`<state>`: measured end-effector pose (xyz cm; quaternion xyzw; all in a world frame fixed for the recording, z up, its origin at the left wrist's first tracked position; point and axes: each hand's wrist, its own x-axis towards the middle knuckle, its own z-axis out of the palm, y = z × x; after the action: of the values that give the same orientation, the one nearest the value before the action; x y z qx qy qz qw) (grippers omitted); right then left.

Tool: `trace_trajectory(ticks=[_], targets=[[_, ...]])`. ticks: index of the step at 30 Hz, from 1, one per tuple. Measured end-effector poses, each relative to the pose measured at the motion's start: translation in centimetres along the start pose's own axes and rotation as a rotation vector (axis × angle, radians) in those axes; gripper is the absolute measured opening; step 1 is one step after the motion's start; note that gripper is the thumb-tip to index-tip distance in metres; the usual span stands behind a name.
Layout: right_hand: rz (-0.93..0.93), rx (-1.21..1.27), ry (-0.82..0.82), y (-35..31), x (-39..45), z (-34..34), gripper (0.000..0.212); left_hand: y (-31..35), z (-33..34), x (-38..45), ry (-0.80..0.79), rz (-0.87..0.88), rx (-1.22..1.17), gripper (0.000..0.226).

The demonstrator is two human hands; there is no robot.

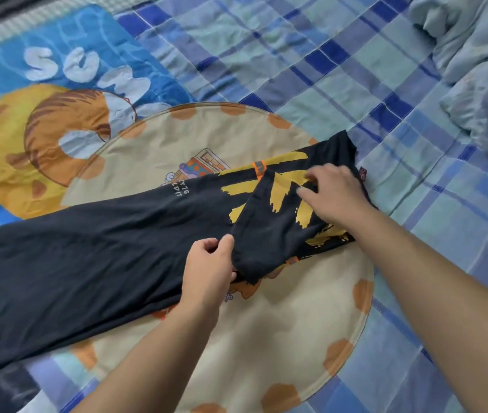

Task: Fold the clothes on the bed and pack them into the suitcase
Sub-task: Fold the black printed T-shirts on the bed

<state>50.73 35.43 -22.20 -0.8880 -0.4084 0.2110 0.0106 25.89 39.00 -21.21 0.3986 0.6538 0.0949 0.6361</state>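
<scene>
A: Grip? Where's the shirt?

B: Your left hand (208, 268) pinches the folded sleeve's edge of the black T-shirt (87, 254); your right hand (333, 190) lies on its printed end, fingers bent, pressing the cloth.

A: The shirt itself?

B: Long, folded narrow, yellow brush-stroke print, orange tab.

A: Surface?

B: It crosses a round beige mat (266, 323) on your blue plaid bedsheet (296, 61). Cartoon blanket (28, 93) towards the far left corner, crumpled pale quilt (481, 70) at the far right.

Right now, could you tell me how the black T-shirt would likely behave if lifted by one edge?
The black T-shirt would probably droop limply: its folded sleeve creases softly where the left hand pinches it. It looks thin, so likely light. Its loose folds may fall open.
</scene>
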Motion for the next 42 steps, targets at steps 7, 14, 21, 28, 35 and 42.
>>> trace_trajectory(ticks=[7,14,21,28,35,42], targets=[[0.004,0.210,0.108,-2.7,2.7,1.4,0.018,1.5,0.3,1.3,0.063,0.216,0.089,0.005],[0.180,0.344,0.097,-0.2,2.6,0.9,0.044,1.1,0.9,1.3,0.121,0.109,0.381,0.046],[0.265,0.088,0.109,3.6,-2.3,3.0,0.030,-2.5,2.1,-0.9,0.093,0.236,0.466,0.020],[0.331,0.138,0.246,4.4,-2.6,2.9,0.016,-2.8,-0.5,0.1,0.175,0.363,0.585,0.009],[-0.397,0.003,0.256,-9.5,-7.0,8.0,0.063,-8.8,-15.8,3.6,0.402,0.735,1.206,0.059],[-0.278,-0.222,0.073,-12.2,-6.0,13.3,0.072,-11.8,-25.7,5.5,0.357,0.176,0.984,0.059]])
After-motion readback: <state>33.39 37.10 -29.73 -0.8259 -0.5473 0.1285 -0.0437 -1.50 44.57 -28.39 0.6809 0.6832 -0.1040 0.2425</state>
